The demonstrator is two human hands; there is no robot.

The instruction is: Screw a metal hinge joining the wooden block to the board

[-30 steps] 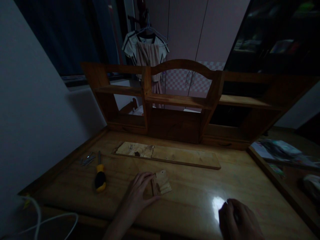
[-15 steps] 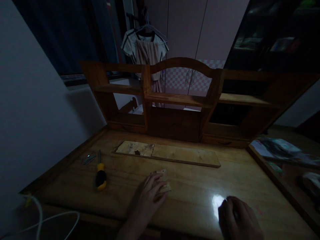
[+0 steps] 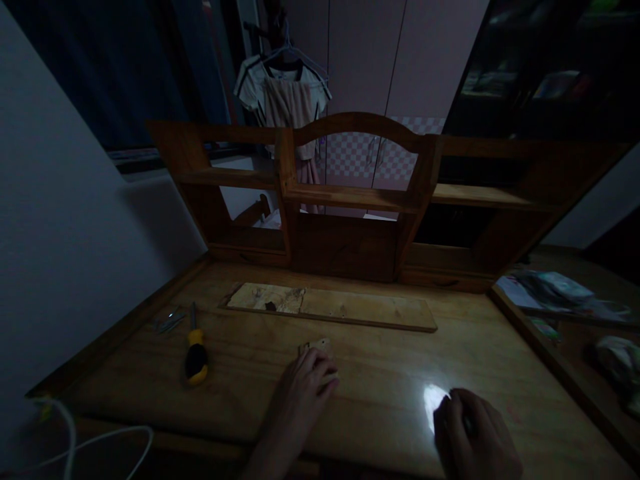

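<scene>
In dim light my left hand lies flat, fingers stretched, on top of a small wooden piece on the desk top; only the piece's far edge shows. My right hand is curled at the near right, beside a bright glare spot; what it holds, if anything, is hidden. A long flat wooden board lies just beyond the small piece. A yellow-and-black screwdriver rests to the left of my left hand.
Small metal screws lie near the screwdriver tip. A wooden shelf hutch stands along the desk's back. A white cable hangs at the near left. Papers and clutter sit on a surface to the right. Clothes hang behind.
My left hand has slid from the small wooden piece's left side onto its top, covering most of it. The right hand has barely moved.
</scene>
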